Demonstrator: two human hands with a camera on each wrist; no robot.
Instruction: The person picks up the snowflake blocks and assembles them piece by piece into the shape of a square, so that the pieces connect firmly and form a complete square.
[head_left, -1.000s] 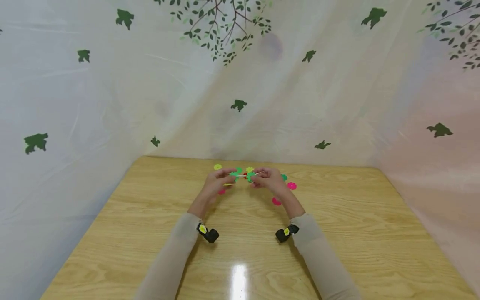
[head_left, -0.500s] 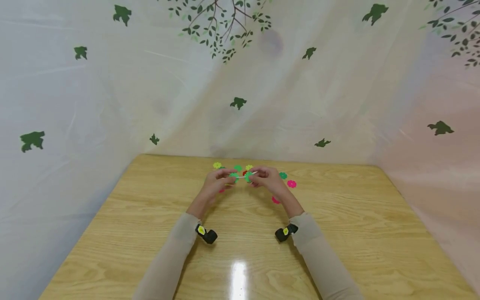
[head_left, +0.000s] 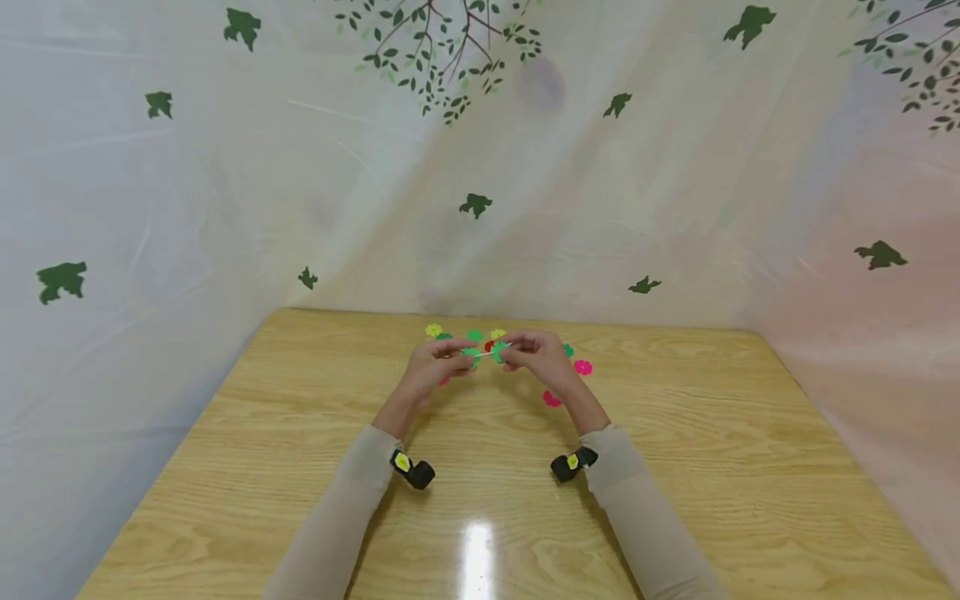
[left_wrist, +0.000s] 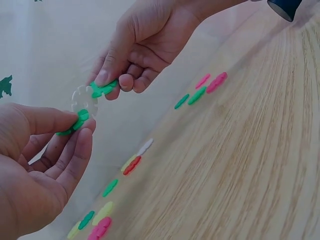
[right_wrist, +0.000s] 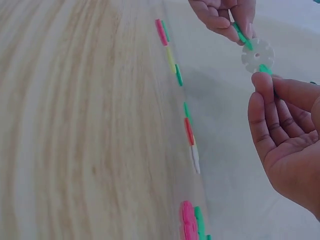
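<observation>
A white notched disc (left_wrist: 84, 101) is held up above the table between both hands, with a green notched disc on each side of it. My left hand (head_left: 433, 367) pinches one green disc (left_wrist: 75, 124) between thumb and fingers. The other green disc (left_wrist: 104, 89) is pinched by my right hand (head_left: 542, 358). Both green discs meet the white disc's rim in the right wrist view, where the white disc (right_wrist: 258, 55) shows its round face with a centre hole. How deep the notches interlock cannot be made out.
Loose discs lie on the wooden table (head_left: 480, 450) around the hands: pink (head_left: 583, 367), yellow (head_left: 433, 331), red (left_wrist: 132, 165), green (left_wrist: 110, 188) and white (left_wrist: 145, 146). A patterned curtain (head_left: 555, 233) hangs behind the table.
Both hands stay in nearly the same place, still holding the discs. The white disc, seen edge-on, has tipped slightly up toward the right. The head view has shifted a little.
</observation>
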